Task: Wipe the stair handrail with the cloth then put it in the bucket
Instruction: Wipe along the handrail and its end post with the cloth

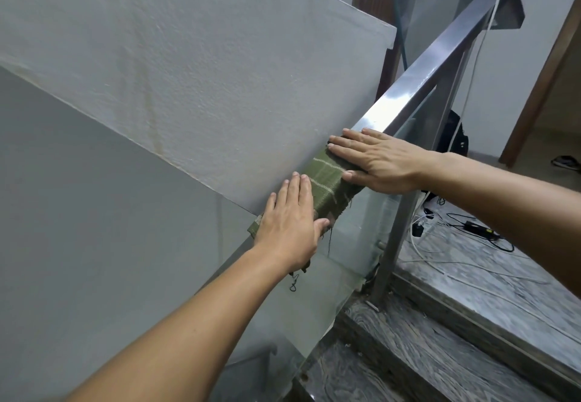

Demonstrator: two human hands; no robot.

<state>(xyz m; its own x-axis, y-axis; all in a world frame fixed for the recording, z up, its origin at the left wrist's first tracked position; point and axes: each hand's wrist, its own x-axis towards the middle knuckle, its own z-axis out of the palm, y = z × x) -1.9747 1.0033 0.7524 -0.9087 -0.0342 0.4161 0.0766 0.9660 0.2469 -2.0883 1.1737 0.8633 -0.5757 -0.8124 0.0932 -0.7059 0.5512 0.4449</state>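
A green cloth (327, 183) with pale stripes lies draped over the shiny metal stair handrail (418, 77), which climbs toward the upper right. My left hand (289, 228) presses flat on the cloth's lower end, fingers together, thumb over the rail's near side. My right hand (377, 162) lies flat across the cloth's upper end, fingers pointing left toward the wall. Loose threads hang from the cloth's edge. No bucket is in view.
A grey wall (188, 87) runs close along the rail's left side. Glass panels (352, 244) and a metal post (393, 235) stand under the rail. Marble steps (440, 354) rise on the right; cables and a charger (471, 225) lie on the landing.
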